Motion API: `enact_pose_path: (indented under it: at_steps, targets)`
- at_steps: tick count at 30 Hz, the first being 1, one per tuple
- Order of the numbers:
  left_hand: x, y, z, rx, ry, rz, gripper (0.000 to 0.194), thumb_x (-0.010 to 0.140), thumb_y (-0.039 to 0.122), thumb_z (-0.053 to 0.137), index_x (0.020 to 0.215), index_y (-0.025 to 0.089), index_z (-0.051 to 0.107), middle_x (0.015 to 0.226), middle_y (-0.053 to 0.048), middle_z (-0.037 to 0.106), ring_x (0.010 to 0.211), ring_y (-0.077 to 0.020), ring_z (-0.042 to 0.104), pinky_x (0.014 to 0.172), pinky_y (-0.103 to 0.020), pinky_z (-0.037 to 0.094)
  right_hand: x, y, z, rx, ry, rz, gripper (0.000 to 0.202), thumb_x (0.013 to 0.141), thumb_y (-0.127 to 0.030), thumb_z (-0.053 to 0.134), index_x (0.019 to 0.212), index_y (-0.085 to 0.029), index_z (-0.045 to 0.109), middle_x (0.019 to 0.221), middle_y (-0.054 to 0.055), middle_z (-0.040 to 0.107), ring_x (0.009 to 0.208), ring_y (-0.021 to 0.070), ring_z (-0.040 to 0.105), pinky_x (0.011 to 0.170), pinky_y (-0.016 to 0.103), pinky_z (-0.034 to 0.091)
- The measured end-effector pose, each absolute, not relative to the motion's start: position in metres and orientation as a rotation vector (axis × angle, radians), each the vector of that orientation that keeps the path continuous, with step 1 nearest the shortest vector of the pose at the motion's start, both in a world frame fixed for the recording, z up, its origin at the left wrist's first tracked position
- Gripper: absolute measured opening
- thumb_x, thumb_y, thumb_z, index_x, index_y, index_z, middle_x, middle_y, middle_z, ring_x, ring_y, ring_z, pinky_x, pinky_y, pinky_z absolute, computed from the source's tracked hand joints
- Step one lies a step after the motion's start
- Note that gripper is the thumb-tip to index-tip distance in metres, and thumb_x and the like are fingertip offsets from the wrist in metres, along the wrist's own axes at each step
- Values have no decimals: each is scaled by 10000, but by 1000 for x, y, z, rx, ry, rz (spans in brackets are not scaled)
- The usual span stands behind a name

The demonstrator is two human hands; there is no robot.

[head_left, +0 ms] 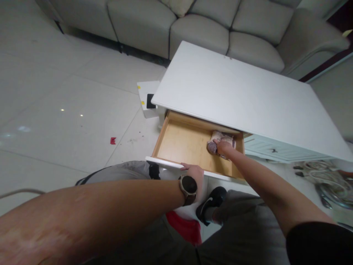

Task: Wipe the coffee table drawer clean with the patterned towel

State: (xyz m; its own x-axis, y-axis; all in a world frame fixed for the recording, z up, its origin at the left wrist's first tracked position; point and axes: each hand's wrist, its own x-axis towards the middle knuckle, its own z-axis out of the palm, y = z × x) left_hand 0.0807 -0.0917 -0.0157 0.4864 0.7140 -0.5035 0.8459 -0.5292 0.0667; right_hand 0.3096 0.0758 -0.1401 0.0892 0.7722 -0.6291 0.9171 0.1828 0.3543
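A wooden drawer is pulled out from the near side of a white table. Inside its right end lies a bundle of patterned cloth, pale and purplish. My right hand reaches into the drawer with its fingers closed on this cloth. At the drawer's white front edge rests my left hand, a watch on its wrist; a finger or two lie over the edge, and the rest of that hand is hidden below it.
A grey sofa runs behind the table. Left of the table stands a white box with a black item on it. Cables and hoses lie at the right. Something red is on the floor between my legs.
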Motion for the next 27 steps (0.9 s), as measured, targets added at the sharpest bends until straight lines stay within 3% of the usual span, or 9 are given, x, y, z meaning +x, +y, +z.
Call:
enact_pose_path:
  at_steps: [6, 13, 20, 27]
  targets:
    - [78, -91, -13, 2440, 1349, -639, 442, 838, 105, 559, 1263, 25, 653, 1132, -274, 713, 988, -415, 701, 813, -551, 567, 345, 38, -138, 1418, 1922, -214, 766, 799, -272, 696, 1523, -281, 445, 1447, 247, 482, 1087, 374, 670, 862, 461, 522]
    - [79, -91, -24, 2425, 1349, -574, 400, 875, 41, 479, 1222, -3, 673, 1106, -279, 717, 978, -403, 718, 799, -547, 580, 340, -11, -139, 1159, 2070, -341, 792, 742, -272, 695, 1502, -243, 473, 1334, 227, 565, 1097, 368, 652, 880, 461, 511]
    - [89, -93, -40, 2320, 1491, -508, 411, 859, 105, 547, 1242, 22, 672, 1125, -285, 713, 1053, -461, 685, 819, -599, 569, 309, 0, -135, 1140, 2126, -311, 649, 799, -294, 646, 1438, -250, 542, 1266, 202, 634, 1077, 340, 674, 852, 411, 523]
    - [99, -95, -58, 2223, 1551, -371, 391, 838, 104, 591, 1202, -9, 680, 1122, -326, 701, 1090, -518, 651, 830, -678, 524, 240, 18, -130, 1069, 2129, -342, 695, 763, -361, 720, 1425, -242, 545, 1290, 198, 645, 1127, 339, 666, 860, 387, 528]
